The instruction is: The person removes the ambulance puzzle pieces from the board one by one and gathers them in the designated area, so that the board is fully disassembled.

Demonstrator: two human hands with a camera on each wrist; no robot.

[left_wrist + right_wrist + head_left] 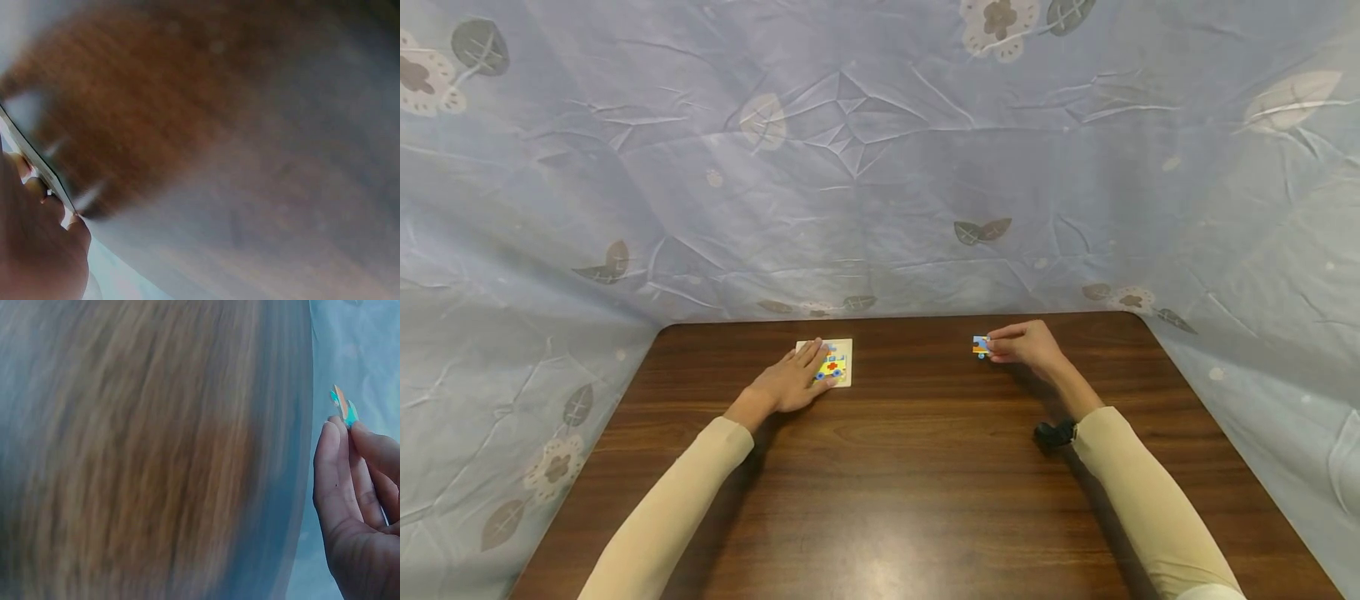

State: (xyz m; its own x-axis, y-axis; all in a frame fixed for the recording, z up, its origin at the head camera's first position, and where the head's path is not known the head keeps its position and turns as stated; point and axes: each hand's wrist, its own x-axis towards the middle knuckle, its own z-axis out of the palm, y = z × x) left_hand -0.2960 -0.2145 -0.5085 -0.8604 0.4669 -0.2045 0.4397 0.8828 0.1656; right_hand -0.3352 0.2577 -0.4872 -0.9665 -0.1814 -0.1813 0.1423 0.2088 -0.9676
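A small square jigsaw board (pixel 843 379) with a pale frame and a yellow vehicle picture lies near the table's far edge, left of centre. My left hand (pixel 793 379) rests over its left part with fingers extended, hiding some of the picture. In the left wrist view, the board's thin edge (pixel 39 164) shows beside the fingers. Off to the right, my right hand (pixel 1026 346) pinches a blue and orange puzzle piece (pixel 980 344) between thumb and fingertips, above the table. The right wrist view shows that piece edge-on, sticking out past the fingertips.
The dark brown wooden table (pixel 880 467) has rounded far corners. A pale blue patterned cloth (pixel 880 208) hangs behind it and along both sides. A black object (pixel 1054 433) sits at the right wrist.
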